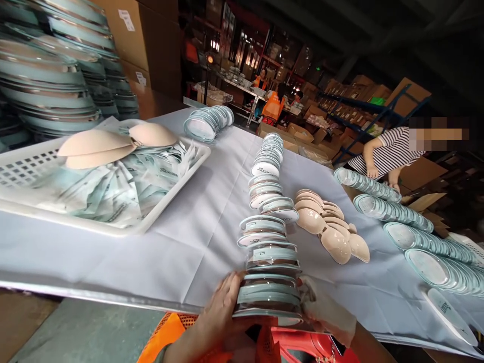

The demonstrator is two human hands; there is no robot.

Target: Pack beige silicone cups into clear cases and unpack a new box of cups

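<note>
Both hands clasp a stack of clear plastic cases (269,282) at the table's near edge: left hand (221,312) against its left side, gloved right hand (327,312) against its right. Beige pads (333,229) lie beyond the right hand.

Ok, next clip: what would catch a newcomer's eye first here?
The tall stack of clear cases at the near table edge, gripped between the left hand and the gloved right hand. To its right a cluster of beige pads lies on the white cloth, with rows of cases beyond. At far left, a white tray holds packets and two more pads.
</note>
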